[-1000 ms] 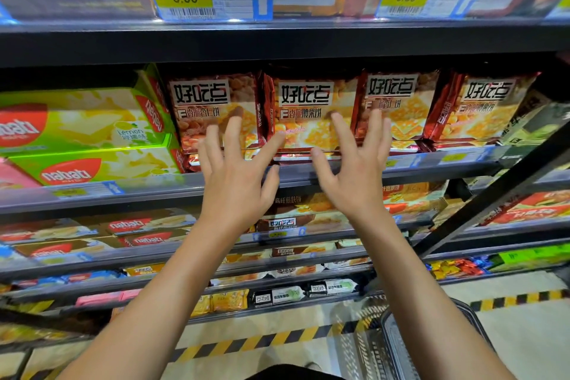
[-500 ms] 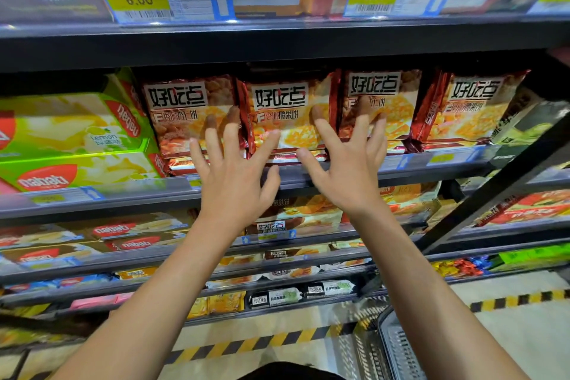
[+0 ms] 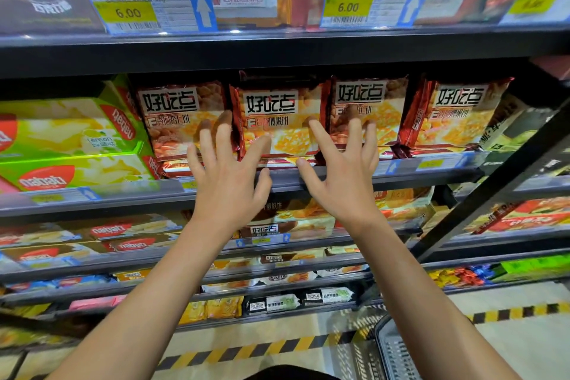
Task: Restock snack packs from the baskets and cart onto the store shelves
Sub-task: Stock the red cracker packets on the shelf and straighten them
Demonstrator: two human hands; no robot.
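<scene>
Between the left hand (image 3: 226, 182) and right hand (image 3: 342, 176), both spread open with nothing gripped, a red biscuit pack (image 3: 277, 123) stands on the shelf (image 3: 308, 179); fingertips seemingly touch neighbouring packs.

Left hand (image 3: 226, 182) and right hand (image 3: 342, 177): both bare, without gloves, rings, or wrist items. Forearms bare along their whole visible length, with no sleeve edge in view. Fingernails short and unpainted. A dark garment (image 3: 290, 373), blackish, shows as a narrow strip at the bottom centre edge between the arms.
</scene>
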